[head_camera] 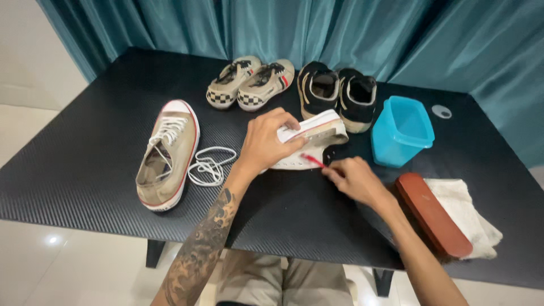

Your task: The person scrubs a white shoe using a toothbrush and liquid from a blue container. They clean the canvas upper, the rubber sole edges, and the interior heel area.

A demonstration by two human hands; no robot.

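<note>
Dark, finely ribbed carbon-weave covers the black rectangular table [85, 170], which stands on glossy pale floor tiles before pleated teal curtains [340, 28].

Nearest the right-hand edge, a long reddish-brown wooden brush block [433, 215] lies on a crumpled off-white cloth [470, 215]. Just left of it, the right hand [357, 180] is pinched narrowly around a thin red-handled toothbrush [313, 160], whose far end touches the side of a khaki canvas sneaker with a white rubber sole [310, 139]. That sneaker sits near the table's middle, tipped onto its side so the flat sole edge and its red stripe face up. The left hand [269, 139], on a tattooed forearm, is clamped over the shoe's toe end, fingers curled across the rubber.

Left of the hands, a loose white shoelace [209, 165] lies in loops on the surface, just beside the matching khaki canvas sneaker [169, 153], upright, laced, with a white toe cap and red-lined sole.

Right of the held shoe stands a translucent blue plastic tub [401, 131], rectangular with rounded corners, open on top.

Farther back rest two pairs side by side: beige lace-up sneakers with checkered toe bands [249, 84], and black slip-on shoes with cream trim [337, 95]. Near the far right corner lies a small round clear disc [441, 111].
</note>
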